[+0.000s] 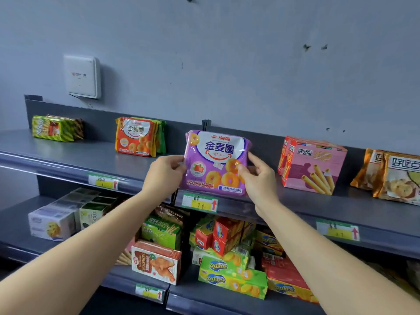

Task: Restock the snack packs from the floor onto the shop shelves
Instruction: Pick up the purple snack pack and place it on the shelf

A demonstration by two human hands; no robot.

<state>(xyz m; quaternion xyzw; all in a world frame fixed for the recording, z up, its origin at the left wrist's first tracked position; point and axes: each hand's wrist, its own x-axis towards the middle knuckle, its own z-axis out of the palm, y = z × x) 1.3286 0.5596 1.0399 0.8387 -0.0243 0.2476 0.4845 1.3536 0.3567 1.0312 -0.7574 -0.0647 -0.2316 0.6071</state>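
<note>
The purple snack pack (216, 162) is wrapped in glossy, crinkled plastic film. The shelf (68, 151) is finished in smooth, matt grey metal. The pink box (316, 167) is formed of faintly shiny cardboard. The wall (227, 64) is painted matt and is pitted.

Top shelf (68, 153): wide bare stretch btwn green striped pack (56, 128) & orange ring-biscuit pack (138, 137), open from front & above. Purple pack (216, 162) fills the mid slot. Right hand (259, 178) sits in the gap to the pink wafer-roll box (311, 164). Shelf below is crowded w/ stacked boxes (227, 237), so little hand room.
</note>
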